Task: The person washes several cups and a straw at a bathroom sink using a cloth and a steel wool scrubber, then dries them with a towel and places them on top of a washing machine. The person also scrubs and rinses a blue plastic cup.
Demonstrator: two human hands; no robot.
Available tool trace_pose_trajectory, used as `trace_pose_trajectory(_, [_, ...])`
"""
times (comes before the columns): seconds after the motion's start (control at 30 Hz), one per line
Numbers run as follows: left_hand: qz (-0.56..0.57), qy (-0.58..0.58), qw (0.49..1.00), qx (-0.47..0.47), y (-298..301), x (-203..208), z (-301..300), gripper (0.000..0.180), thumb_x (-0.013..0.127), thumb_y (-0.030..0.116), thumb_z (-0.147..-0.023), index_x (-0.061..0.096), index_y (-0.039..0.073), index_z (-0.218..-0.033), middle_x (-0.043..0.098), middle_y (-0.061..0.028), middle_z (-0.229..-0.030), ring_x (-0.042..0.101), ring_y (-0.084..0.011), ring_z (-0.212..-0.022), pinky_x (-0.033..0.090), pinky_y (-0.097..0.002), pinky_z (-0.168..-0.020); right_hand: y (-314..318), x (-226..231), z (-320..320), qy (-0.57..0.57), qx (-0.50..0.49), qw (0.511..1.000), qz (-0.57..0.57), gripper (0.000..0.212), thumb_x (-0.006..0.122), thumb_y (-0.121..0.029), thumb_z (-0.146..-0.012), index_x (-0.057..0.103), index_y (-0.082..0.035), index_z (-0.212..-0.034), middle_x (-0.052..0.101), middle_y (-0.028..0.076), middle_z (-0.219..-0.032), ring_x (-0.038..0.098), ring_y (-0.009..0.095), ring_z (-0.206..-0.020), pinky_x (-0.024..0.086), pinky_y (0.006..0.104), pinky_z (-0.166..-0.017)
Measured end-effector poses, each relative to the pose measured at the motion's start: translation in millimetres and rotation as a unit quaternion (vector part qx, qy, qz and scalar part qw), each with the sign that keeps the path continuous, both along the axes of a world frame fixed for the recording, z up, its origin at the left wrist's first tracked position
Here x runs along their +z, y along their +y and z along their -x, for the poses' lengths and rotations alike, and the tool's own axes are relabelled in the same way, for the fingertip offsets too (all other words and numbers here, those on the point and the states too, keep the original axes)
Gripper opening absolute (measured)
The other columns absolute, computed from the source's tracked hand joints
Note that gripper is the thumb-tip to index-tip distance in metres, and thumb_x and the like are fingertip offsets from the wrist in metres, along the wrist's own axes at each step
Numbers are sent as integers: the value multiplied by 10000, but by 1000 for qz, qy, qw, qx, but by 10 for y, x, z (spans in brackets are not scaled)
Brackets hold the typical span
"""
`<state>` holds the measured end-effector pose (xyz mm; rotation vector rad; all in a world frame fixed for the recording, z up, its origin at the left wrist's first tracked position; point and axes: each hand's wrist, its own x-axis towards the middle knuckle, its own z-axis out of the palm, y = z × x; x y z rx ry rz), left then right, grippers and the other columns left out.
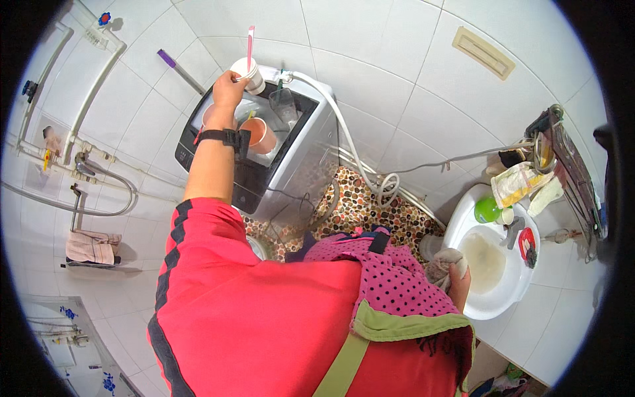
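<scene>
My left hand (229, 90) reaches out to the far left and is closed on the rim of a white cup (255, 82). A pink-handled toothbrush (251, 46) stands up in that cup. The cup is at the back edge of a washing machine (301, 155). Below it on the lid are an orange cup (262, 137), another pinkish cup partly behind my wrist, and a clear plastic cup (283, 106). My right hand (458, 286) is low beside the sink, its fingers closed around a bunched grey cloth (444, 264).
A white sink (456, 228) with cloudy water is at right, a green container (487, 210) and a red item (527, 246) on its rim. Cloths (519, 185) hang by a wall rack (572, 172). A white hose (350, 145) runs down behind the washing machine.
</scene>
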<state>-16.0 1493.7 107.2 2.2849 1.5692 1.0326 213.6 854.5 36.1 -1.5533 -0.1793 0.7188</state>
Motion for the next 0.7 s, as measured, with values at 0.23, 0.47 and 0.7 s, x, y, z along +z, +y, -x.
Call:
trace_pose_trajectory(0.23, [96, 80, 992, 7, 485, -436, -1, 300, 744, 323, -654, 648, 61, -762, 670, -140, -832, 643, -291, -808, 494, -382, -724, 32, -71, 143, 4, -14, 1000, -13, 411, 603, -176, -852, 503, 14, -1203, 578, 96, -1087, 557, 193, -947, 452, 331, -844])
trace_pose_trajectory(0.47, [125, 115, 985, 33, 677, -658, 134, 286, 741, 308, -640, 661, 71, -779, 675, -141, -843, 650, -299, -819, 504, -389, -735, -61, -168, 236, -1, -47, 999, 0, 431, 616, -182, -849, 497, 10, -1217, 577, 89, -1117, 536, 175, -986, 411, 312, -888])
trace_pose_trajectory(0.7, [114, 182, 975, 51, 782, -723, 211, 338, 730, 308, -643, 693, 30, -832, 666, -191, -883, 648, -320, -855, 507, -400, -757, -3, -102, 311, 6, -49, 999, 5, 408, 606, -149, -856, 500, 10, -1217, 582, 75, -1110, 536, 159, -976, 408, 303, -882])
